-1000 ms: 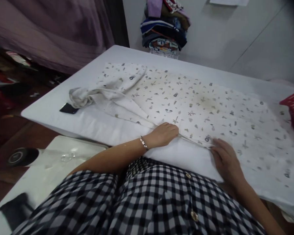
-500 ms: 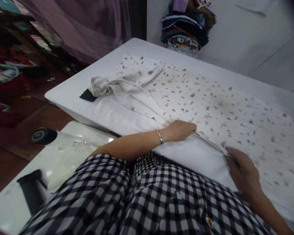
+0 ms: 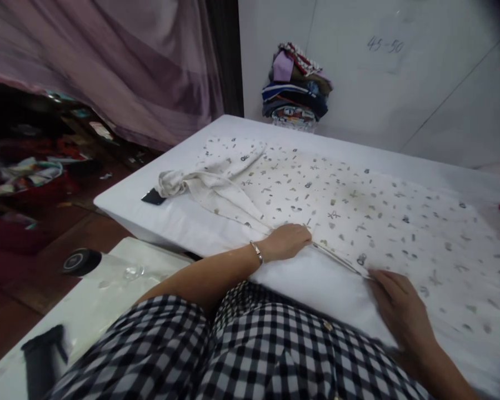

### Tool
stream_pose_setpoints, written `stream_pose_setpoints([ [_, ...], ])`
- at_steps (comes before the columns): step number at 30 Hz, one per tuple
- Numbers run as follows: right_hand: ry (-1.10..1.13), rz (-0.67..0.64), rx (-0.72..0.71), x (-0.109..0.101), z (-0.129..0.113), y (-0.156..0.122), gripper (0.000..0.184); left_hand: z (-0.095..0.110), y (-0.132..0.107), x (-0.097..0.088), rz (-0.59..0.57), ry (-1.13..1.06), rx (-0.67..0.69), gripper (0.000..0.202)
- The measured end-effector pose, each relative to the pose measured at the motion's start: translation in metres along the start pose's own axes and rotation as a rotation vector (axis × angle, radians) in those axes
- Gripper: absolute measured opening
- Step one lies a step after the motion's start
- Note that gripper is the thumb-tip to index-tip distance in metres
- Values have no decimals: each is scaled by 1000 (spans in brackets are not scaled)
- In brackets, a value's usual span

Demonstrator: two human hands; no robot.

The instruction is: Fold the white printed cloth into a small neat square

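Note:
A white cloth with small grey and tan prints (image 3: 329, 194) lies spread over a white-covered table (image 3: 129, 191). Its far-left part is bunched into a loose roll beside a dark flat object, perhaps a phone (image 3: 153, 196). My left hand (image 3: 289, 240), with a silver bracelet on the wrist, is closed on the cloth's near edge. Farther right, my right hand (image 3: 398, 300) pinches the same edge between thumb and fingers. Between the two hands the edge runs straight and taut, slightly folded.
Folded clothes (image 3: 296, 91) are stacked beyond the table against a pale wall. A low white surface (image 3: 108, 300) at left holds a black round-ended object (image 3: 81, 261) and a dark strip-like item (image 3: 41, 361). A mauve curtain (image 3: 158, 61) hangs at back left.
The camera view has tilted up, showing more wall and a paper with handwriting. Both hands keep their hold on the cloth's edge, with little movement against it.

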State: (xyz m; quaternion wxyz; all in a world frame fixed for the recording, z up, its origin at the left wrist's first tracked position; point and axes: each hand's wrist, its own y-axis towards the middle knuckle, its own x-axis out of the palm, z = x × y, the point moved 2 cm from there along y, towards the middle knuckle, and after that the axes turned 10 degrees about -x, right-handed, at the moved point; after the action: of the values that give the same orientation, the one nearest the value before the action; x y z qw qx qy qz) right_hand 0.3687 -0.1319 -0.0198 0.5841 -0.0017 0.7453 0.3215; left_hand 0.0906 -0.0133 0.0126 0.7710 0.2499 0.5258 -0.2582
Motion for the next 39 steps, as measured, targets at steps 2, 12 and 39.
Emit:
stream_pose_setpoints([
  [2, 1, 18, -14, 2, 1, 1, 27, 0, 0, 1, 11, 39, -1, 27],
  [12, -12, 78, -20, 8, -4, 3, 30, 1, 1, 6, 40, 117, -25, 23],
  [39, -23, -3, -14, 9, 0, 6, 27, -6, -5, 13, 99, 63, 25, 20],
])
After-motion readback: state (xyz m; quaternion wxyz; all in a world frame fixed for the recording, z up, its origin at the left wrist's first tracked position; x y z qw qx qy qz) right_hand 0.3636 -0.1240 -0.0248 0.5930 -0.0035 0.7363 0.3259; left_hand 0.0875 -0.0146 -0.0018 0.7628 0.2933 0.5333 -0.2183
